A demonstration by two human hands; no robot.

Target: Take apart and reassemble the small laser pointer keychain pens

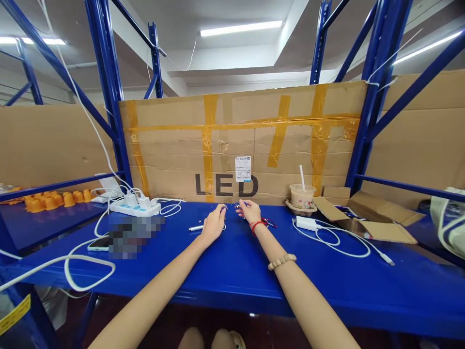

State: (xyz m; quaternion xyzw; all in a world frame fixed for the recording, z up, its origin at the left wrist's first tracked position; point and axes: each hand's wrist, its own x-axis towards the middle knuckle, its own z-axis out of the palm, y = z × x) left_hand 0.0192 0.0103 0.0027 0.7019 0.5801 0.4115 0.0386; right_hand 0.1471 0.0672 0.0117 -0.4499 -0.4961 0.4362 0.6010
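Left hand point(214, 224): fingertips closed on a dark piece point(224, 208), too small to identify. Right hand point(250, 212): fingertips pinching a shiny piece point(238, 206), just apart from the first, above the blue counter point(232, 271). Beside the left hand, a silver rod point(195, 228); by the right wrist, a red item point(269, 223), partly hidden. Farther out: power strip point(136, 208) leftward; cup point(302, 196) and open box point(387, 231) rightward; cardboard point(174, 150) behind.

Power strip point(135, 208) left, cup point(302, 198) and carton point(388, 231) right.
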